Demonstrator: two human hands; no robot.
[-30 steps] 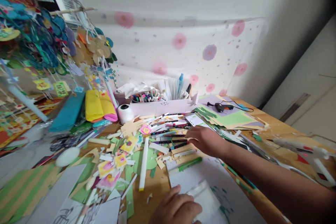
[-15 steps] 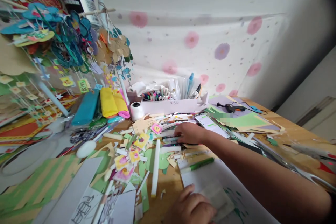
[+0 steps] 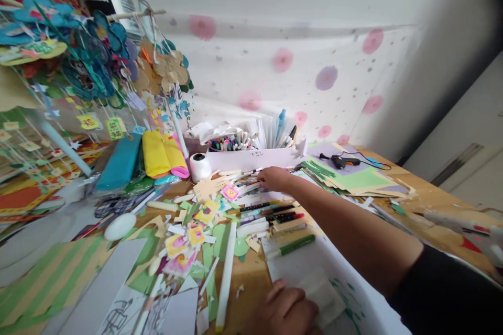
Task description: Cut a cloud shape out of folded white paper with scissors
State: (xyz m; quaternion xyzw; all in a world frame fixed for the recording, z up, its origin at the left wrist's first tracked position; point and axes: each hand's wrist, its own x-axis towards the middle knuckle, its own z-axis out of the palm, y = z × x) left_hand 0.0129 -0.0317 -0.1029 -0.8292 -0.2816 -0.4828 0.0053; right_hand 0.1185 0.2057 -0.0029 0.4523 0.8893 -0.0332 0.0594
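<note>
My right hand [image 3: 275, 179] reaches to the far end of a row of pens, its fingers bent down and pressed together. Whatever is between its fingertips is hidden. Just nearer lie several markers [image 3: 283, 215], some dark, one with a red end. My left hand [image 3: 290, 308] rests with curled fingers at the bottom edge, and I cannot make out what it holds, if anything. Beside it a crumpled whitish tissue [image 3: 325, 301] lies on a white sheet [image 3: 334, 261] with green marks. A green marker [image 3: 297, 245] lies across the top of that sheet.
Small painted flower cutouts [image 3: 196, 234] and paper scraps cover the middle. A white stick [image 3: 227, 277] lies left of the sheet. At the back stand a pen box [image 3: 257, 158] and a thread spool [image 3: 200, 167]. Hanging paper flowers [image 3: 171, 68] are left; a glue gun [image 3: 345, 161] lies right.
My right hand has moved farther away, from the markers to the far end of the pen row, uncovering several markers. My left hand stays by the tissue. The view has shifted slightly.
</note>
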